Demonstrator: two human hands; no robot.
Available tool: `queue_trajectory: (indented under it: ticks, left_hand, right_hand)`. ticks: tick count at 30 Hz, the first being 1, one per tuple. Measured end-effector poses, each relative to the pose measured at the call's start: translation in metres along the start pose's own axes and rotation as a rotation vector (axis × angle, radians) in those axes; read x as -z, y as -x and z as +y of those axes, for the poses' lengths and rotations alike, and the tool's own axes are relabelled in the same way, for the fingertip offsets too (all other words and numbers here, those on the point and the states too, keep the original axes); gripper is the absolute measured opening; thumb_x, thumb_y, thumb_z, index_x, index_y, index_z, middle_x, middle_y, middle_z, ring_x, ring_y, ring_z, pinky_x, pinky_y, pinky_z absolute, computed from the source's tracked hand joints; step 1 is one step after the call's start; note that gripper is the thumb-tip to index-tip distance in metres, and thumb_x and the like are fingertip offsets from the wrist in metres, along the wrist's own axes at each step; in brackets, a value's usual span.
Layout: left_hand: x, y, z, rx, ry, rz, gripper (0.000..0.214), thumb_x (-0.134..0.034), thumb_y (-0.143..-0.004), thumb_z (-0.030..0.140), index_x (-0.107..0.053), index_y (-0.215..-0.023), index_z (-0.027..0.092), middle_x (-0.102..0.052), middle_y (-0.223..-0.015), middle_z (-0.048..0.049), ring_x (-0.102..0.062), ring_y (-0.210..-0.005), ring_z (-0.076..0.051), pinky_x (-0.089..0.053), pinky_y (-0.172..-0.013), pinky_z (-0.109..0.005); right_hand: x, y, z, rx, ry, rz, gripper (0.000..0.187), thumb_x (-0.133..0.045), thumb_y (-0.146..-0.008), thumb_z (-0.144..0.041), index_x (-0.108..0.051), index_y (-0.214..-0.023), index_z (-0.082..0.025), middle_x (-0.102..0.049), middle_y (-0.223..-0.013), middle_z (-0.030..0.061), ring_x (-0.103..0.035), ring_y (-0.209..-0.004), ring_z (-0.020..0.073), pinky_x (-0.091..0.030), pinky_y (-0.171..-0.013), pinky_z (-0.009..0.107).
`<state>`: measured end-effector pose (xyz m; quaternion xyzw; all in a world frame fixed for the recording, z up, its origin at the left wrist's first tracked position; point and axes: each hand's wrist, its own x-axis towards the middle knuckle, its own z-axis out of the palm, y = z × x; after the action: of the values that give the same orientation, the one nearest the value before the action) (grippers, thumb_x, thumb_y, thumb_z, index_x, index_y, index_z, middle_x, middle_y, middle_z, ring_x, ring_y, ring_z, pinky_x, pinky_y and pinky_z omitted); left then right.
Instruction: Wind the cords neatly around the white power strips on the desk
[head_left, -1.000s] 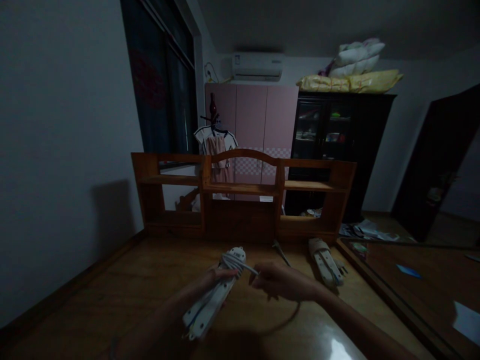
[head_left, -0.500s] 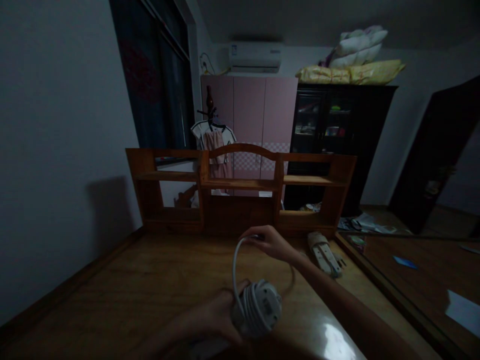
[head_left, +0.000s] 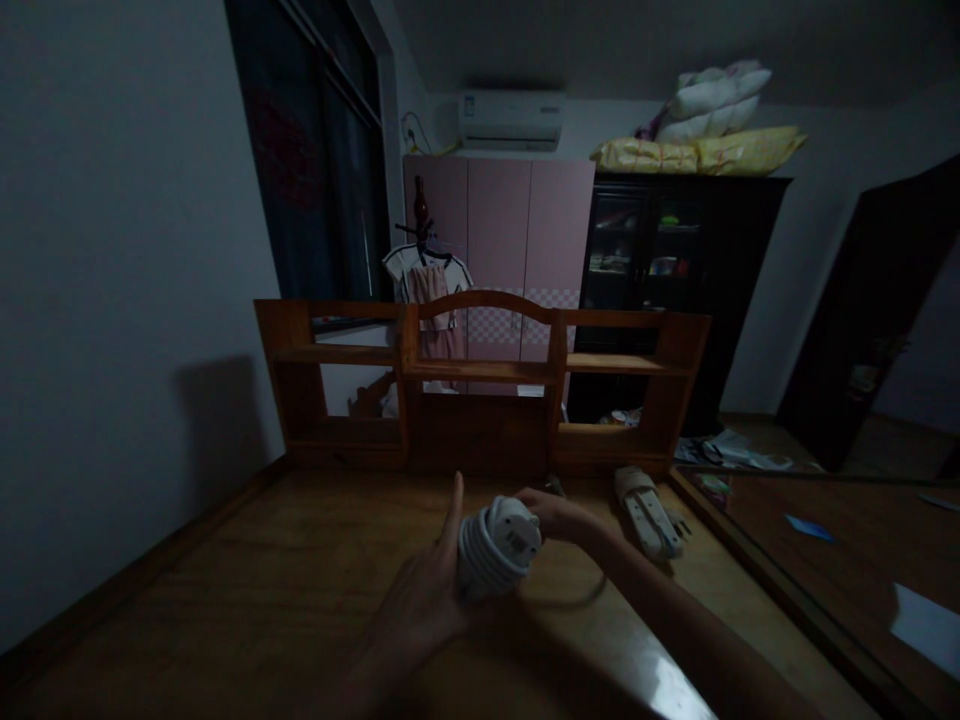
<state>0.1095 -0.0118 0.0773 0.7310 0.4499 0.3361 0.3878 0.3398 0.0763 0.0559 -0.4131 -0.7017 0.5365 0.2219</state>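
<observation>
A white power strip (head_left: 519, 537), its cord (head_left: 484, 560) wound round it in several turns, is held above the desk with one end facing me. My left hand (head_left: 431, 590) grips it from the left, thumb pointing up. Close against its far right side is my right hand (head_left: 556, 515), fingers curled at the cord; the fingertips are partly hidden behind the strip. A loose length of cord loops below my right wrist over the desk. Farther right, a second white power strip (head_left: 649, 520) lies on the desk with its cord wrapped at the far end.
The wooden desk (head_left: 300, 560) has a low shelf unit (head_left: 480, 372) along its back edge. A wall (head_left: 135, 400) closes off the left. Beyond a raised edge on the right lies a brown surface (head_left: 825, 570) with a white sheet (head_left: 930, 625) and a blue card (head_left: 808, 527).
My right hand has come down from above, drawing the raised cord loop round against the power strip. My left hand has lifted the strip upward and slightly left.
</observation>
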Motion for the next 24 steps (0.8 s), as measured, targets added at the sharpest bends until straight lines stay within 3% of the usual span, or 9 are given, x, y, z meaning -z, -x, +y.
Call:
queue_trajectory:
  ticks: [3,5,8,11,13,17,21,24]
  left_hand:
    - [0.006,-0.007,-0.001,-0.108,-0.179,0.075,0.11,-0.077,-0.058,0.034,-0.016,-0.148,0.027,-0.064,-0.115,-0.0087,-0.062,-0.1,-0.03,-0.047,-0.082,-0.038]
    - [0.012,-0.016,-0.005,-0.152,-0.171,0.107,0.1,-0.078,-0.056,0.03,-0.029,-0.143,0.027,-0.063,-0.118,-0.0082,-0.062,-0.1,-0.028,-0.047,-0.082,-0.035]
    - [0.018,-0.032,-0.017,-0.179,-0.157,0.143,0.07,-0.075,-0.057,0.026,-0.05,-0.122,0.022,-0.066,-0.104,-0.0055,-0.063,-0.09,-0.024,-0.048,-0.076,-0.031]
    - [0.016,-0.05,-0.033,-0.207,-0.212,0.233,0.051,-0.073,-0.057,0.026,-0.054,-0.104,0.018,-0.064,-0.096,-0.005,-0.062,-0.086,-0.022,-0.047,-0.074,-0.03]
    - [0.012,-0.062,-0.045,-0.221,-0.244,0.323,0.048,-0.074,-0.055,0.027,-0.054,-0.099,0.017,-0.062,-0.098,-0.0064,-0.061,-0.091,-0.023,-0.047,-0.078,-0.031]
    - [0.0,-0.083,-0.065,-0.179,-0.112,0.321,0.057,-0.072,-0.062,0.032,-0.047,-0.112,0.019,-0.063,-0.103,-0.0066,-0.063,-0.092,-0.021,-0.047,-0.078,-0.031]
    - [-0.01,-0.107,-0.078,-0.052,-0.003,0.365,0.065,-0.075,-0.062,0.038,-0.044,-0.115,0.016,-0.065,-0.105,-0.0107,-0.064,-0.094,-0.024,-0.048,-0.08,-0.033]
    - [-0.014,-0.122,-0.084,-0.095,0.028,0.333,0.058,-0.074,-0.062,0.039,-0.049,-0.109,0.016,-0.065,-0.103,-0.0094,-0.064,-0.094,-0.024,-0.049,-0.081,-0.034]
  right_hand:
    - [0.002,0.006,0.002,-0.021,-0.017,-0.021,0.017,-0.059,-0.07,-0.029,-0.056,-0.061,-0.014,-0.039,-0.05,-0.0069,-0.032,-0.041,0.0042,-0.025,-0.04,0.015]
    - [0.004,0.011,-0.002,-0.02,-0.015,-0.009,0.022,-0.061,-0.075,-0.035,-0.061,-0.069,-0.014,-0.038,-0.052,-0.0075,-0.029,-0.041,0.0038,-0.022,-0.039,0.015]
    - [0.003,0.016,-0.01,-0.023,0.085,0.049,0.037,-0.058,-0.082,-0.05,-0.069,-0.09,-0.015,-0.037,-0.053,-0.0075,-0.026,-0.041,0.0042,-0.021,-0.039,0.016]
    - [-0.008,0.016,-0.013,0.042,0.322,0.193,0.041,-0.054,-0.087,-0.051,-0.072,-0.094,-0.015,-0.043,-0.054,-0.0051,-0.034,-0.044,0.006,-0.025,-0.044,0.018]
    - [-0.018,0.015,-0.012,0.133,0.511,0.345,0.037,-0.052,-0.09,-0.044,-0.072,-0.087,-0.014,-0.052,-0.058,-0.0014,-0.046,-0.052,0.009,-0.029,-0.05,0.019]
    - [-0.032,0.011,-0.005,0.177,0.863,0.562,0.035,-0.044,-0.097,-0.036,-0.07,-0.085,-0.017,-0.067,-0.074,0.0049,-0.061,-0.066,0.0153,-0.031,-0.056,0.023]
    - [-0.029,0.003,0.007,0.153,1.132,0.581,0.029,-0.039,-0.099,-0.03,-0.066,-0.093,-0.02,-0.07,-0.084,0.0066,-0.065,-0.073,0.0177,-0.034,-0.059,0.023]
    - [-0.022,-0.003,0.02,0.139,1.2,0.577,0.023,-0.04,-0.098,-0.022,-0.063,-0.1,-0.02,-0.069,-0.089,0.0068,-0.065,-0.073,0.0179,-0.035,-0.058,0.023]
